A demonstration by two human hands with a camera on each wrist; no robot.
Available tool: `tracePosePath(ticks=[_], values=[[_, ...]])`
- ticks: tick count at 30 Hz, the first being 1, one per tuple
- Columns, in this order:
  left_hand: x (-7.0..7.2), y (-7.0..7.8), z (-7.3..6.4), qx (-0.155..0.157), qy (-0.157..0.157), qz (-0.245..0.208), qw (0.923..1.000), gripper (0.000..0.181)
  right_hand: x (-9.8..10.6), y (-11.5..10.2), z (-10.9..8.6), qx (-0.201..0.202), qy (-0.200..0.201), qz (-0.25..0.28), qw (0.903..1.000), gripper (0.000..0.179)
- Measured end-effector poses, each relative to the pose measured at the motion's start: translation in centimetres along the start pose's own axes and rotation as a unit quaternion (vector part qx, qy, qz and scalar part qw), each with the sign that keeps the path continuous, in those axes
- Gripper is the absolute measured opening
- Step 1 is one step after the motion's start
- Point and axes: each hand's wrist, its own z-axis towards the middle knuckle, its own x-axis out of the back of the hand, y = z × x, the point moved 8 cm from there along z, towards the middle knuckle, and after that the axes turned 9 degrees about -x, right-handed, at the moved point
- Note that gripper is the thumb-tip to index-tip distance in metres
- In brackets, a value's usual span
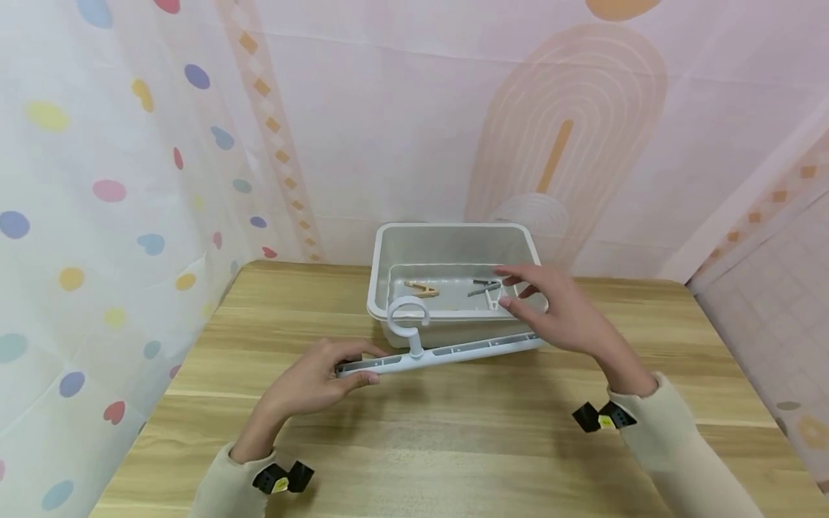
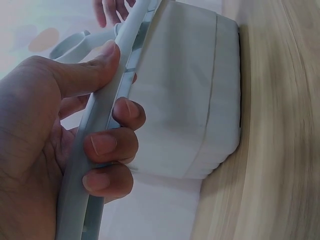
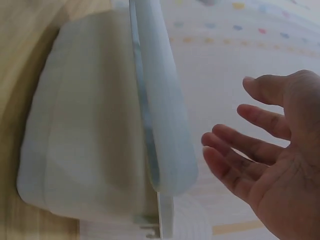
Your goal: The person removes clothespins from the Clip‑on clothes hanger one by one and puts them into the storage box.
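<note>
A pale plastic clothes hanger [image 1: 466, 350] with a round open hook [image 1: 391, 316] is held close in front of a white plastic basin [image 1: 378, 270]. My left hand [image 1: 311, 378] grips the hanger near its left end, thumb on one side and curled fingers on the other, as the left wrist view shows. Over the right side of the basin hovers my right hand [image 1: 566, 309], fingers spread and holding nothing. Inside the basin lie a yellow clothespin [image 1: 422, 290], a grey clothespin [image 1: 484, 288] and a white clothespin [image 1: 490, 301], the last partly hidden by the right hand.
The basin stands at the back of a wooden table [image 1: 414, 446], against a patterned cloth backdrop [image 1: 401, 144]. Another dotted cloth [image 1: 97, 273] hangs along the left side. Small black devices [image 1: 281, 478] are on both sleeves.
</note>
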Motion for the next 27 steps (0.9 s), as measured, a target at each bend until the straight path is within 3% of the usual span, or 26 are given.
tracePosePath(ticks=[3,7,16,23,27], values=[[0.0,0.2,0.1,0.001,-0.001,-0.002,1.0000,0.028,-0.3,-0.9,-1.3,0.032,0.024,0.002,0.9992,0.044],[-0.1,0.4,0.3,-0.003,-0.002,-0.001,1.0000,0.028,-1.1,-1.8,-2.7,0.053,0.027,0.012,0.9981,0.042],[-0.4,1.0,0.5,-0.025,-0.008,-0.010,0.9996,0.030,-3.3,-1.8,-5.0,0.035,0.014,-0.028,0.9989,0.035],[-0.7,1.4,0.8,-0.043,-0.005,-0.006,0.9991,0.029,-4.3,-1.5,-5.9,0.054,0.020,-0.049,0.9971,0.031],[-1.4,1.4,1.0,-0.038,-0.026,-0.015,0.9988,0.030,-4.6,-0.8,-6.7,0.054,0.029,-0.044,0.9971,0.030]])
